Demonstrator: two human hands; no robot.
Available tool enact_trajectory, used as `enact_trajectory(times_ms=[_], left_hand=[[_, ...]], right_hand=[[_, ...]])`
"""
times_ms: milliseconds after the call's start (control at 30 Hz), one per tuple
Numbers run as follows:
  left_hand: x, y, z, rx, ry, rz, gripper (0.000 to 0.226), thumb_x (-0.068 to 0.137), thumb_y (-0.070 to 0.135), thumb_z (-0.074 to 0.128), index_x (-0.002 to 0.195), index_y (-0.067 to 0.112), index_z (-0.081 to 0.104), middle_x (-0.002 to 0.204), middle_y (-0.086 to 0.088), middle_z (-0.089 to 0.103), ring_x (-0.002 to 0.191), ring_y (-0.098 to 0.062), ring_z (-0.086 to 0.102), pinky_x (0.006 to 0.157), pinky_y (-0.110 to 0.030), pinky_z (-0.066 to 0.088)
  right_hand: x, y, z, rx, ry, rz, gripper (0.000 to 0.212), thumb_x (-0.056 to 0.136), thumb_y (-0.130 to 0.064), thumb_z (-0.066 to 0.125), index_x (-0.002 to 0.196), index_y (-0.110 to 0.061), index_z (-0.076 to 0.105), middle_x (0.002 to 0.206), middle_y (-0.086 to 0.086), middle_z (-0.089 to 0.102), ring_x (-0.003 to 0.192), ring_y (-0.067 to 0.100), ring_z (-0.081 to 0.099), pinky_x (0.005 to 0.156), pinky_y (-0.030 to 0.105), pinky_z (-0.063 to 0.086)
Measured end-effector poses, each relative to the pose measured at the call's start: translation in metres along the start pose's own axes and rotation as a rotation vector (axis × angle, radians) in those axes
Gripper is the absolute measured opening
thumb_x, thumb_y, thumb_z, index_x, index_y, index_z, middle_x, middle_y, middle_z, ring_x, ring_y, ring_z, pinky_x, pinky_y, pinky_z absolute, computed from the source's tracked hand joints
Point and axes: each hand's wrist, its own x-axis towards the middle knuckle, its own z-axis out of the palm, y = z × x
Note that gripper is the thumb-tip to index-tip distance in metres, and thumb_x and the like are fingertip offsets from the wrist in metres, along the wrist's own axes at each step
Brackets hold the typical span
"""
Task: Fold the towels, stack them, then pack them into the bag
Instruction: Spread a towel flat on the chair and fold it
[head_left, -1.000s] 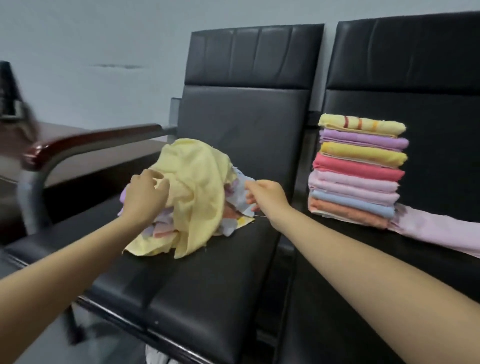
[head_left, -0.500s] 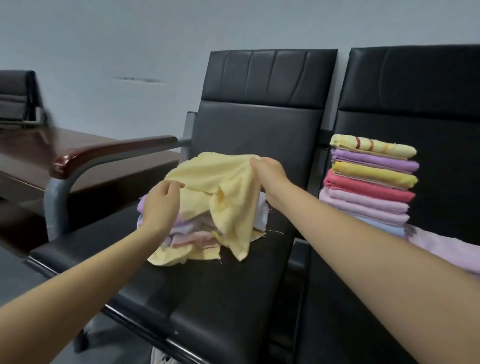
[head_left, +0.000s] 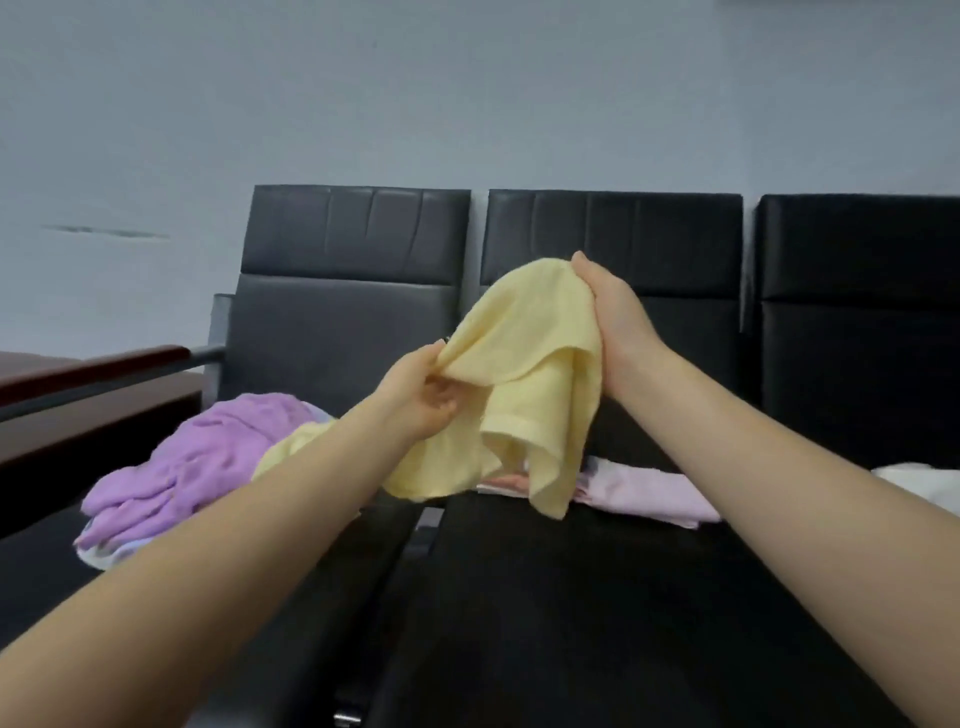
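Your left hand (head_left: 423, 397) and right hand (head_left: 610, 312) both pinch the yellow towel (head_left: 524, 374), lifted above the seats (head_left: 571, 597).

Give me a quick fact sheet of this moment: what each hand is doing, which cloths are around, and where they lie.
left hand: pinches the lower edge of the yellow towel
right hand: grips the towel's top, held up in the air
purple towel: crumpled on the left seat
pink cloth: lying on the middle seat
white cloth: partly seen at the right edge
seats: black, in a row
bag: not seen
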Motion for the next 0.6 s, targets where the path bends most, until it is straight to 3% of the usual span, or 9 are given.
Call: enact_trajectory(times_ms=[67,133,233,333,400,467,533,600], left_hand=[[0.003,-0.015,0.037,0.087,-0.049,0.015,0.018,0.097,0.006,0.044,0.086,0.006,0.057,0.077,-0.005,0.057,0.066,-0.016,0.059,0.078,-0.025,0.048],[0.011,-0.029,0.069,0.153,-0.085,0.037,0.017,0.097,0.005,0.042,0.099,0.003,0.059,0.087,-0.007,0.061,0.077,-0.019,0.061,0.071,-0.028,0.053],[0.015,-0.054,0.108,0.208,-0.170,0.055,0.031,0.097,0.013,0.046,0.125,-0.001,0.052,0.113,-0.013,0.066,0.099,-0.025,0.066,0.082,-0.036,0.056],[0.007,-0.081,0.133,0.254,-0.246,0.028,0.028,0.098,0.019,0.049,0.118,0.001,0.056,0.107,-0.016,0.069,0.097,-0.027,0.068,0.073,-0.037,0.056],[0.003,-0.099,0.136,0.315,-0.258,-0.008,0.026,0.097,0.023,0.052,0.111,0.003,0.059,0.095,-0.011,0.071,0.087,-0.023,0.068,0.067,-0.033,0.054],[0.006,-0.117,0.123,0.382,-0.242,-0.059,0.034,0.094,0.027,0.057,0.119,0.004,0.058,0.103,-0.011,0.070,0.094,-0.023,0.068,0.074,-0.034,0.054],[0.009,-0.136,0.098,0.453,-0.224,-0.126,0.043,0.092,0.029,0.061,0.127,0.006,0.055,0.117,-0.013,0.067,0.106,-0.027,0.065,0.086,-0.039,0.053],[0.007,-0.153,0.069,0.549,-0.197,-0.195,0.043,0.091,0.030,0.062,0.127,0.010,0.054,0.119,-0.012,0.065,0.106,-0.025,0.064,0.086,-0.039,0.053]], right_hand=[[-0.010,-0.017,-0.035,-0.050,0.071,-0.037,0.039,0.088,-0.041,0.063,0.109,-0.008,0.067,0.104,0.012,0.068,0.094,0.026,0.067,0.086,0.040,0.056],[-0.021,-0.029,-0.070,-0.083,0.143,-0.052,0.051,0.080,-0.041,0.067,0.115,-0.004,0.066,0.105,0.013,0.064,0.092,0.027,0.064,0.088,0.042,0.054],[-0.041,-0.036,-0.117,-0.111,0.205,-0.060,0.030,0.086,-0.034,0.064,0.101,-0.009,0.069,0.094,0.009,0.065,0.083,0.023,0.063,0.079,0.035,0.054],[-0.063,-0.026,-0.152,-0.184,0.229,0.010,0.022,0.091,-0.035,0.061,0.090,-0.015,0.070,0.079,0.003,0.067,0.071,0.019,0.065,0.070,0.032,0.053],[-0.077,-0.010,-0.168,-0.239,0.258,0.063,0.024,0.090,-0.036,0.063,0.092,-0.013,0.068,0.083,0.005,0.065,0.076,0.022,0.064,0.073,0.036,0.052],[-0.091,0.010,-0.180,-0.280,0.282,0.104,0.025,0.090,-0.035,0.064,0.094,-0.011,0.069,0.087,0.006,0.066,0.083,0.024,0.064,0.077,0.038,0.053],[-0.103,0.035,-0.189,-0.310,0.289,0.168,0.023,0.091,-0.034,0.064,0.096,-0.013,0.070,0.091,0.003,0.070,0.085,0.020,0.066,0.073,0.031,0.053],[-0.109,0.064,-0.195,-0.401,0.286,0.281,0.022,0.089,-0.037,0.066,0.101,-0.019,0.071,0.094,0.000,0.071,0.082,0.013,0.067,0.063,0.020,0.050]])
